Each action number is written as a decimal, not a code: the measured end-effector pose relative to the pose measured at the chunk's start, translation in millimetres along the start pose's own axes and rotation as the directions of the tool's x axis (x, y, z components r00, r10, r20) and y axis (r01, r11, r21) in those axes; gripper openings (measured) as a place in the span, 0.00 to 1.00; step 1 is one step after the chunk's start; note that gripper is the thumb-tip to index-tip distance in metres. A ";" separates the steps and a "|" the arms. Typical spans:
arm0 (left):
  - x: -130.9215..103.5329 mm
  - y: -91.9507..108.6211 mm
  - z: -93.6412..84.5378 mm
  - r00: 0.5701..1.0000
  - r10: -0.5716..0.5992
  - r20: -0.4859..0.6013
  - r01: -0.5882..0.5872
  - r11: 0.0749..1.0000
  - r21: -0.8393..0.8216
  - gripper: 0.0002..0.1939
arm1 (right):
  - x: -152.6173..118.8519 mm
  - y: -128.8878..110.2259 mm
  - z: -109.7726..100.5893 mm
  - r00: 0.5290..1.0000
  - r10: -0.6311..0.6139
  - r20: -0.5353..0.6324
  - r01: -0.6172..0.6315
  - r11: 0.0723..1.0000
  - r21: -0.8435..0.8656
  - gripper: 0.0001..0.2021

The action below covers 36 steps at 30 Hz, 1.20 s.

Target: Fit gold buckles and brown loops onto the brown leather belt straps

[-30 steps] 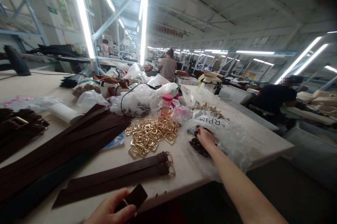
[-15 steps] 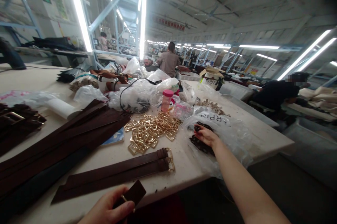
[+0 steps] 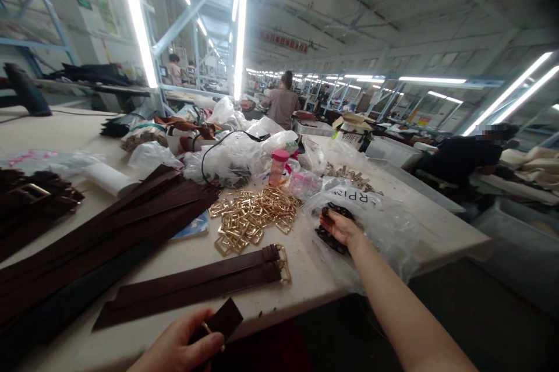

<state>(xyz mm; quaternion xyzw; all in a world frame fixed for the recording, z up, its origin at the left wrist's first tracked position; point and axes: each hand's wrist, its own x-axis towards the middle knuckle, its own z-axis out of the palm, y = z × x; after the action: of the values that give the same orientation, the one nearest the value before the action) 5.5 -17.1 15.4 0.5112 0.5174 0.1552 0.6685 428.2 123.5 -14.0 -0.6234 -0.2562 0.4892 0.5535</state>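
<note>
Currently, left hand (image 3: 188, 339) pinches strap (image 3: 227, 316) by bench (image 3: 305, 280) near edge; right hand (image 3: 344, 229), fingers (image 3: 334, 218) nearly together in bag (image 3: 388, 238), hold unclear: best separate dark pieces (image 3: 330, 240) singly.

A belt-making factory floor: brown straps (image 3: 109, 226) at the worktable's (image 3: 463, 239) left edge, gold buckles (image 3: 248, 220) heaped mid-table, strip lights (image 3: 239, 34) on blue frames (image 3: 196, 6), a person (image 3: 282, 107) beyond the far edge
</note>
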 end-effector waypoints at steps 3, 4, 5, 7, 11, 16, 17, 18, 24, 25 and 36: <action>3.4 -9.4 -1.1 1.000 -0.008 0.005 0.008 1.000 -0.013 0.30 | -0.1 2.0 -0.9 0.999 -0.011 -0.042 0.007 0.995 -0.098 0.09; 3.9 -11.2 -1.5 1.000 -0.010 0.011 0.010 1.000 -0.011 0.30 | -0.1 2.5 -1.3 0.999 -0.017 -0.051 0.010 0.990 -0.138 0.10; 4.1 -12.0 -1.8 1.000 -0.006 0.017 0.007 1.000 -0.011 0.30 | 0.1 2.9 -1.6 0.998 -0.025 -0.058 0.014 0.983 -0.182 0.11; 3.5 -11.3 -2.3 0.999 0.016 0.033 -0.015 1.000 -0.013 0.29 | 0.9 3.8 -1.8 0.996 -0.048 -0.074 0.026 0.960 -0.279 0.12; 0.1 -5.4 -1.8 0.999 0.026 0.038 -0.025 1.000 -0.017 0.28 | 3.9 5.8 0.1 0.985 -0.139 -0.106 0.067 0.862 -0.503 0.14; -4.5 3.0 1.3 1.000 0.013 0.011 -0.013 1.000 -0.028 0.28 | 7.5 11.7 7.5 0.972 -0.235 -0.024 0.143 0.666 -0.732 0.13; -4.9 3.9 1.8 1.000 0.014 -0.002 -0.014 1.000 -0.028 0.27 | 8.0 13.4 9.3 0.973 -0.232 0.002 0.152 0.630 -0.761 0.13; -5.1 4.3 2.0 1.000 0.013 -0.009 -0.013 1.000 -0.024 0.27 | 8.5 15.2 11.1 0.974 -0.225 0.025 0.159 0.599 -0.785 0.12; -1.5 -0.6 -0.9 1.000 -0.010 -0.010 0.010 1.000 -0.016 0.29 | 8.7 20.9 15.9 0.987 -0.140 0.080 0.142 0.529 -0.837 0.12; -0.7 -1.3 -1.2 1.000 -0.008 -0.007 0.008 1.000 -0.019 0.29 | 7.8 20.5 15.4 0.989 -0.117 0.087 0.136 0.538 -0.832 0.13; 0.4 0.1 1.0 1.000 0.016 0.018 -0.016 1.000 0.002 0.26 | 3.5 19.3 11.0 0.981 -0.188 0.046 0.138 0.512 -0.848 0.10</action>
<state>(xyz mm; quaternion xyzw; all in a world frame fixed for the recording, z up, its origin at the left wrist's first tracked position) 6.6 -17.2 15.2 0.5174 0.5073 0.1555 0.6714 415.4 126.4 -32.3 -0.7989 -0.5040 0.2331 0.2311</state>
